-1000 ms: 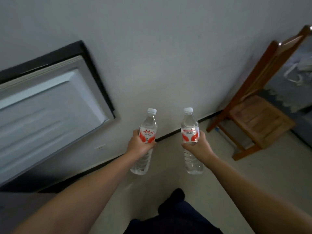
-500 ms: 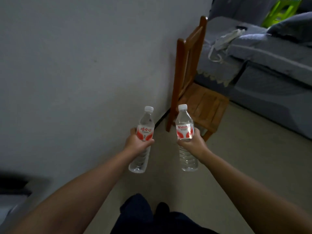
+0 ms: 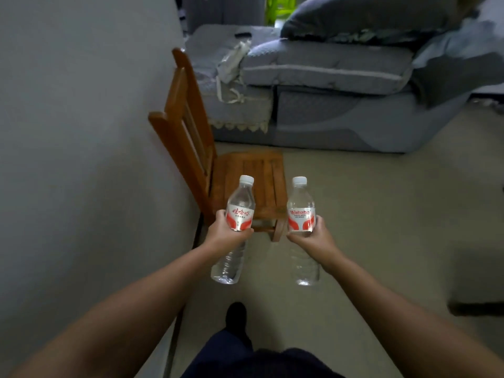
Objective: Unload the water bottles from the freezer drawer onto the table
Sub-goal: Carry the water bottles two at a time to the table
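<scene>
Head view, looking forward and down. Both bare forearms extend from the lower corners toward the centre of the frame. The left hand (image 3: 227,236) is curled around the midsection of the left water bottle (image 3: 235,230), its fingers wrapped over the lower edge of the red-and-white label; the bottle leans slightly, white cap toward the upper right, clear base toward the lower left. The right hand (image 3: 313,237) is likewise clenched around the right water bottle (image 3: 302,230), thumb on the left side of the label and fingers (image 3: 318,223) wrapping its right side; this bottle stands nearly upright, its base hanging below the hand. The two bottles are held side by side at centre frame, apart from each other and above the floor (image 3: 368,219).

Behind the bottles, a wooden chair (image 3: 218,159) stands with its back against the wall (image 3: 81,132) that fills the left of the frame. A grey sofa (image 3: 327,91) with stacked cushions occupies the upper right. At bottom centre, dark trousers and one dark shoe (image 3: 236,315) are visible.
</scene>
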